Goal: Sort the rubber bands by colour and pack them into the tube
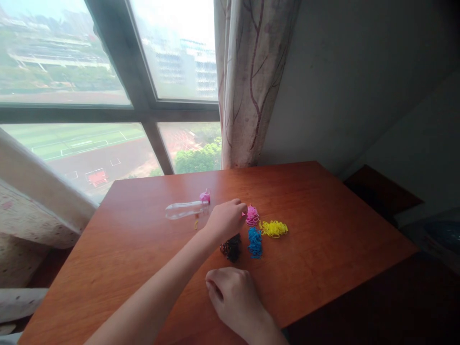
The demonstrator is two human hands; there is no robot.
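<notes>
Both hands are bent inward: the left hand (pixel 227 216) reaches out with its fingers curled at the edge of the pink heap, its fingertips turned out of sight, so whether it pinches a band cannot be made out; the right hand (pixel 234 291) lies loosely curled near the body, a gap showing inside the thumb, its palm hidden. Under them spreads the reddish-brown wooden bench (pixel 323 249). Beyond the left forearm lies a clear plastic bottle (pixel 183 210) on its side, probably light, smooth and apt to roll; its middle seems the surest hold. To the right of the left hand sit heaps of small loops, apparently rubber bands: yellow bands (pixel 274 229), blue bands (pixel 255 243), black bands (pixel 232 248), partly covered by the left wrist, and pink bands (pixel 252 216), partly behind its fingers. They should be nearly weightless, soft and stretchy, prone to tangle, best pinched singly by one edge. By the bottle's neck is a pink piece (pixel 205 196), too small to identify. Smallest is a lone yellowish loop (pixel 196 224) just below the bottle.
</notes>
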